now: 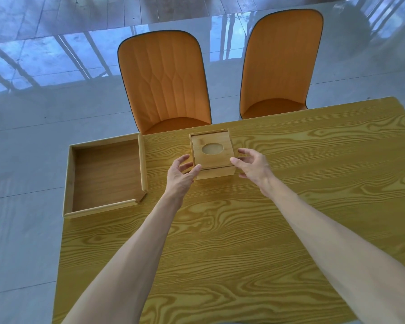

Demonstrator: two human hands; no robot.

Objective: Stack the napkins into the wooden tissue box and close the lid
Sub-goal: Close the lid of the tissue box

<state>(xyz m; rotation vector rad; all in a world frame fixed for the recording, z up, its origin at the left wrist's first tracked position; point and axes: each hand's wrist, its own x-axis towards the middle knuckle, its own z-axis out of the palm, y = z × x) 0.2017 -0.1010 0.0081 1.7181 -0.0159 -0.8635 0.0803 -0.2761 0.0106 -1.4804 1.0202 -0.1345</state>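
Note:
A square wooden tissue box [216, 173] stands near the far edge of the table. Its sliding lid [211, 157], with an oval opening, lies on top and sits a little short of the far rim. My left hand [181, 175] is at the box's near left corner, fingers spread, thumb close to the lid's edge. My right hand [253, 166] is at the near right corner, fingers spread, holding nothing. No napkins show outside the box; its inside is hidden.
A shallow wooden tray [70, 181] sits at the table's far left corner, with nothing in it. Two orange chairs [164, 85] [281, 66] stand beyond the far edge. The wood-grain table [220, 242] ends at its left edge over a shiny tiled floor.

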